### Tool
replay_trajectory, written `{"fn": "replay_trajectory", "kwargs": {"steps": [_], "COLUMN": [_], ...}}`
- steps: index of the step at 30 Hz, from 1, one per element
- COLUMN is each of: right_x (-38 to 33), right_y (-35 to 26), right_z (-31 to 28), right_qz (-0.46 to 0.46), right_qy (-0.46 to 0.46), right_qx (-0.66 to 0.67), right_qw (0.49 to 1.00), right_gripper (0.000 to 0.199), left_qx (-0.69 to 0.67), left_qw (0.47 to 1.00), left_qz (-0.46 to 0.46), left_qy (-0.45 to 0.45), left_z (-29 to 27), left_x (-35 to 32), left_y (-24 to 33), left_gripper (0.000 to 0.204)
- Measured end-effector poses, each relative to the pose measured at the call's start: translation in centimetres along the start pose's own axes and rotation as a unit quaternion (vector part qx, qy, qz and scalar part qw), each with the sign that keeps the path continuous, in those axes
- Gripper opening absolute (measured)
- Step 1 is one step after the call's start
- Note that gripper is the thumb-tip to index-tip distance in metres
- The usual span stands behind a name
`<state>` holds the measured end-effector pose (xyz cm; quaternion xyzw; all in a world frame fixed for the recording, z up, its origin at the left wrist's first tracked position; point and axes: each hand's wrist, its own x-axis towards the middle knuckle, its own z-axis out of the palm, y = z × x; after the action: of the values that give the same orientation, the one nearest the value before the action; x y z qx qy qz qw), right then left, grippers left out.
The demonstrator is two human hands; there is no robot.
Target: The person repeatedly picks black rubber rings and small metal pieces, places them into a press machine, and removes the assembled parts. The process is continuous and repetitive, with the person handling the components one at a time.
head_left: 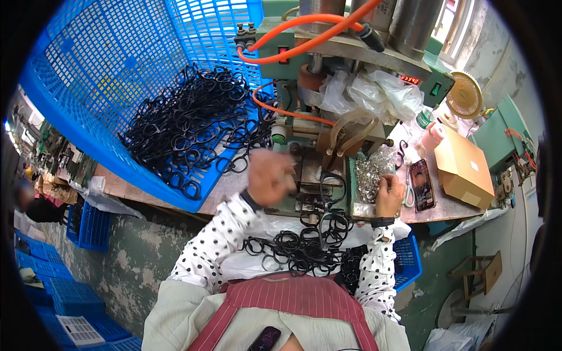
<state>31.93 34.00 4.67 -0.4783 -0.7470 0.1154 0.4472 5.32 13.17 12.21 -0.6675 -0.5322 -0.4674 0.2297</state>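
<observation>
My left hand [272, 177], smeared by motion, is beside the front of a green press [301, 158], left of its work area; whether it holds anything is hidden. My right hand [391, 196] is at a tray [359, 209] of small shiny metal parts [374, 171], fingers bent together as in a pinch; anything between them is too small to make out. A black looped handle piece [333, 190], like that of scissors, stands out at the front of the press between my hands. More black scissor-like handles [295, 248] lie heaped on my lap.
A large blue basket [126, 158] at left holds a pile of black handles [187, 111]. Orange hoses [298, 23] loop over the press. On the right lie a phone [421, 184], scissors [408, 193] and a cardboard box [465, 167]. A wooden stool [483, 272] stands at lower right.
</observation>
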Motion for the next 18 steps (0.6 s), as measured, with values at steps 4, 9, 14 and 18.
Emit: {"fn": "replay_trajectory", "kwargs": {"steps": [4, 9, 14, 18], "right_x": [-0.2, -0.1, -0.2, -0.3], "right_y": [0.0, 0.3, 0.0, -1.8], "right_z": [0.1, 0.3, -0.3, -0.4], "right_qz": [-0.028, -0.037, -0.088, -0.03], "right_qy": [0.014, 0.025, 0.037, -0.001], "right_qx": [0.017, 0.014, 0.017, 0.075], "right_qw": [0.999, 0.999, 0.995, 0.997], "right_gripper": [0.008, 0.01, 0.011, 0.012], "left_qx": [0.233, 0.199, -0.024, -0.112], "left_qw": [0.937, 0.923, 0.914, 0.873], "left_qz": [-0.26, -0.33, -0.362, -0.408], "left_qy": [0.015, 0.001, 0.184, 0.242], "left_z": [2.0, 2.5, -1.1, -1.9], "left_x": [-2.2, -6.5, -3.7, -3.9], "left_y": [-8.4, -12.4, -6.8, -5.4], "left_gripper": [0.031, 0.016, 0.016, 0.019]}}
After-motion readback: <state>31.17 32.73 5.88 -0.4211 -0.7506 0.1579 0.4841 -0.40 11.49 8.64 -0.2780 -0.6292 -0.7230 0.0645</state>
